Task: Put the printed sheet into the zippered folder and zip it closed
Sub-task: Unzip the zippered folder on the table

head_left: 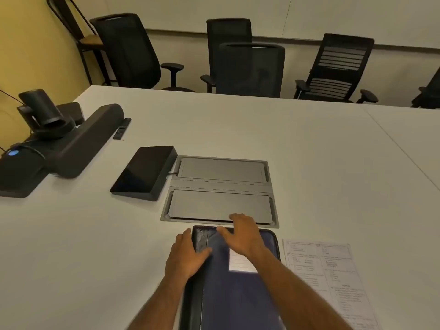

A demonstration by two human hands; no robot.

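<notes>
paper first: the printed sheet [329, 279] lies flat on the white table [262, 129], just right of the zippered folder [238, 296] and outside it, its near end running out of view. it is a thin white page covered in small print too blurred to read.

the folder is a dark navy fabric case with rounded corners, a black zip band round its edge and a pale lined label on its cover. it lies lengthwise toward the person. whether the zip is open cannot be told for sure.

the left hand [188, 254] rests at the folder's left edge near the far corner, fingers loosely curled, thumb on the ribbed strip there. the right hand [242, 234] lies spread across the far end, fingers wide, gripping nothing that shows.

judging from this, the opening step is not yet done. the soft cover could sag shut while the sheet is fetched, and a limp page pushed in at a slant could crease or catch its edge in the zip teeth.

beyond the folder sits a grey metal cable hatch [220, 191] sunk in the table, a black tablet console [145, 172] left of it, and farther left a dark conference camera bar [59, 144]. black mesh office chairs [250, 70] stand at the far side.
</notes>
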